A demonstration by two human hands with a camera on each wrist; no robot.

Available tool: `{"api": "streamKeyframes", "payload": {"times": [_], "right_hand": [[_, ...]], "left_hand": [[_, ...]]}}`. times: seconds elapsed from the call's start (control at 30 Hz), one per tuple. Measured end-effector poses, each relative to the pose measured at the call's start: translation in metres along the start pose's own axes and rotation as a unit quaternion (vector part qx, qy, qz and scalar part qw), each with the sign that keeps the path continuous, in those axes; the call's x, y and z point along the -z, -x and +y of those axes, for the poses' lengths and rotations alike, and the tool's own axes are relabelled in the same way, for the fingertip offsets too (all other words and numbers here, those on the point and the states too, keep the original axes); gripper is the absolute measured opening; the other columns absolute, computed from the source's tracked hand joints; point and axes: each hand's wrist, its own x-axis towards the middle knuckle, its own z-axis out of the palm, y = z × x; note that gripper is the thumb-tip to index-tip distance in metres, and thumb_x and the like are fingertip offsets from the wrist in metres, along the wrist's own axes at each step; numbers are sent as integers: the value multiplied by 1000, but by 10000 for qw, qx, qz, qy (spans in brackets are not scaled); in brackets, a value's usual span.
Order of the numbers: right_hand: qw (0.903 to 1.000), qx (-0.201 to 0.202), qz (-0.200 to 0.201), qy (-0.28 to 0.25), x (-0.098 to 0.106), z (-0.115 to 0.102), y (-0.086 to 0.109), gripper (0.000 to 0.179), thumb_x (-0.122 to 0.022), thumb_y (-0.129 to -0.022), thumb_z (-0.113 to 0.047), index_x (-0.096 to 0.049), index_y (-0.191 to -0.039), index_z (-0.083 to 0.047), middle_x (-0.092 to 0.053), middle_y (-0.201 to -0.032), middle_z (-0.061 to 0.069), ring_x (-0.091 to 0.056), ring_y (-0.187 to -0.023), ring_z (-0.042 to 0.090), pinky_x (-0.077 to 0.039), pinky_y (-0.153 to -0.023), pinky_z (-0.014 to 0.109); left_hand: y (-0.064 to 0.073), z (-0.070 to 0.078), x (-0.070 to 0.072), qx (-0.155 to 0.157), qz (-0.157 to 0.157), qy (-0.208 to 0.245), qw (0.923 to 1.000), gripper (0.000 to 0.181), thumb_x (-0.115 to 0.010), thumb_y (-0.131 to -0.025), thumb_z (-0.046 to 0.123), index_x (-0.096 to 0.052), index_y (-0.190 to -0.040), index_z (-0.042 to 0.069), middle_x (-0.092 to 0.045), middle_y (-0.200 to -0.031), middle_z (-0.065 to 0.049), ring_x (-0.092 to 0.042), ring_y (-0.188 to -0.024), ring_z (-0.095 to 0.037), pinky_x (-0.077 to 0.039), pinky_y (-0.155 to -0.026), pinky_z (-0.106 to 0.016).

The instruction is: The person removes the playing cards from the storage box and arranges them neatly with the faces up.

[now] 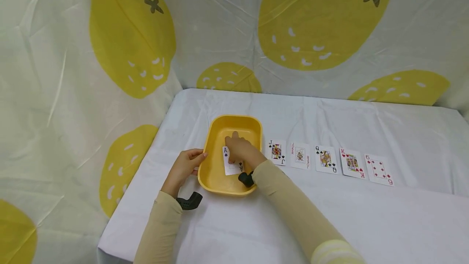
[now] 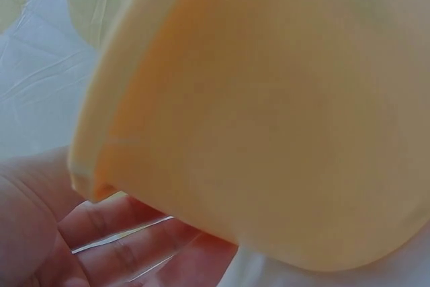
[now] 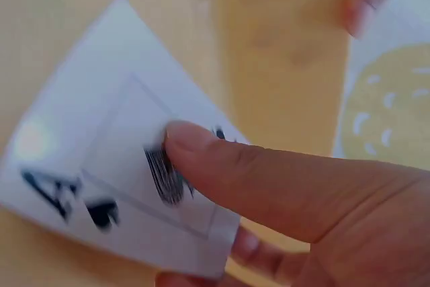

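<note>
My right hand (image 1: 242, 149) is over a yellow plastic basin (image 1: 216, 179), pinching an ace of spades (image 3: 101, 132). In the right wrist view the thumb presses on the face of the ace and the other fingers are behind it, partly hidden. At the basin's left side, my left hand (image 1: 184, 169) grips the rim. The left wrist view shows the thumb at the rim, with fingers (image 2: 141, 240) below it against the outer wall. Part of the ace (image 1: 228, 168) is covered by the right hand in the head view.
Right of the basin, face-up cards lie in a row: a jack of spades (image 1: 276, 152), joker (image 1: 300, 155), queen of spades (image 1: 326, 159), king of hearts (image 1: 352, 163) and six of diamonds (image 1: 379, 169). They rest on a white-covered table (image 1: 414, 211), with lemon-print curtains (image 1: 220, 19) behind and left.
</note>
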Motion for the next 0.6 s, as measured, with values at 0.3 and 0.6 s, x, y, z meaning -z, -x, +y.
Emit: {"api": "streamKeyframes", "payload": {"times": [0.3,0.6], "right_hand": [[9729,917,-12,-2123,22,16,2,15,-62,-84,-5,-61,-98,-9,-56,-88,6,-53,-76,19,-49,-63,26],[9196,1261,-84,-3721,46,35,25,28,-57,-89,-10,-57,-117,-9,-53,-95,13,-59,-76,24,-54,-62,34]], "left_hand": [[0,1,0,-39,12,-49,10000,32,-58,-89,19,-59,-114,-1,-62,-103,-16,-63,-77,-24,-54,-56,-34],[-1,2,0,-39,8,-83,10000,35,-60,-88,22,-59,-113,-2,-62,-103,-15,-63,-74,-20,-54,-56,-33]]}}
